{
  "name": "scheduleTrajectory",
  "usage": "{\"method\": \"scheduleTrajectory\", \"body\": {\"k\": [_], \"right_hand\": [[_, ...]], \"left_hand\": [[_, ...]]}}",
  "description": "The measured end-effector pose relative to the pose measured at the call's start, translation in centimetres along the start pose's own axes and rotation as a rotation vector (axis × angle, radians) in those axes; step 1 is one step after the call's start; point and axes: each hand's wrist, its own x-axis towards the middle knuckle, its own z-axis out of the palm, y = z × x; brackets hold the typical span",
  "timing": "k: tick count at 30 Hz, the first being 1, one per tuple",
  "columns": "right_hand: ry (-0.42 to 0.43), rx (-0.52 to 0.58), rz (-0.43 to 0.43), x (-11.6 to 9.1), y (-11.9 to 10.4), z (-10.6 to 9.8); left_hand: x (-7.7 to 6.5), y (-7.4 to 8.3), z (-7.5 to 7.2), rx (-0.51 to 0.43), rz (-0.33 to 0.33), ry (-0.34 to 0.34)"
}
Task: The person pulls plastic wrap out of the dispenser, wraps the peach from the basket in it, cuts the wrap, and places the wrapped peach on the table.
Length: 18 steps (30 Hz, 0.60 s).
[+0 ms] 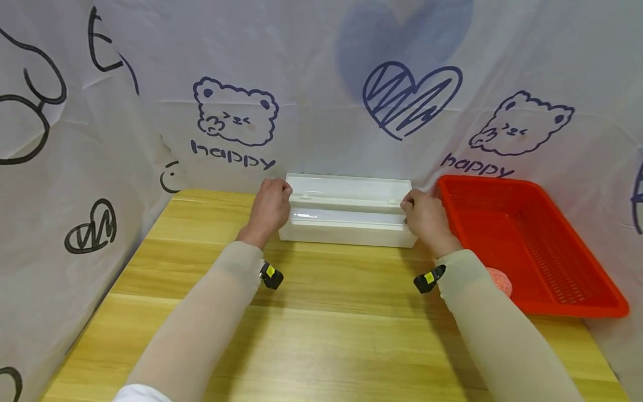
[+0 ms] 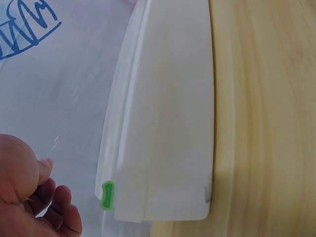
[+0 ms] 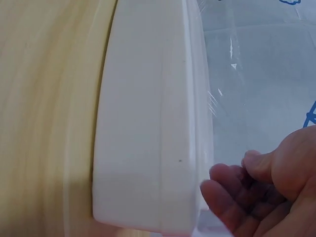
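A white cling film dispenser [image 1: 346,235] stands on the table by the back curtain, its long box lying crosswise. At its left end my left hand [image 1: 271,205] pinches a corner of clear cling film [image 2: 64,126], which shows as thin glints in the left wrist view. My right hand [image 1: 426,216] is at the right end, thumb and fingers pinching the film's other side; glints of film [image 3: 233,54] run up from there in the right wrist view. A green tab [image 2: 107,195] sits on the dispenser's left end. Both hands are above the box's edge.
A red plastic basket [image 1: 492,231] stands at the right, close beside my right forearm. Inside its near left corner lies a pink, rough-surfaced round thing [image 1: 500,281], partly hidden by the sleeve. A white printed curtain [image 1: 321,123] hangs behind the wooden table [image 1: 331,335].
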Motion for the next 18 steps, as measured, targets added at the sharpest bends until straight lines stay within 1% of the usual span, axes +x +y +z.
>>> {"method": "scheduleTrajectory", "body": {"k": [4,7,10,12,14,18], "right_hand": [[0.001,0.044,-0.007,0.1,-0.2,-0.6],[-0.032,0.041,-0.030,0.1,-0.2,-1.0],[-0.076,-0.014,-0.072,0.1,-0.3,-1.2],[-0.083,-0.063,-0.105,0.2,-0.4,-1.1],[-0.060,-0.113,-0.134,0.3,-0.4,-1.0],[0.036,-0.186,-0.130,0.3,-0.2,-0.8]], "left_hand": [[0.1,0.2,-0.2,-0.034,-0.016,-0.008],[0.1,0.3,-0.4,-0.050,-0.028,-0.018],[0.0,0.3,-0.6,-0.052,-0.038,-0.023],[0.0,0.3,-0.8,-0.051,-0.038,-0.019],[0.0,0.3,-0.9,-0.052,-0.034,-0.017],[-0.1,0.5,-1.1,-0.066,-0.013,-0.014]]}}
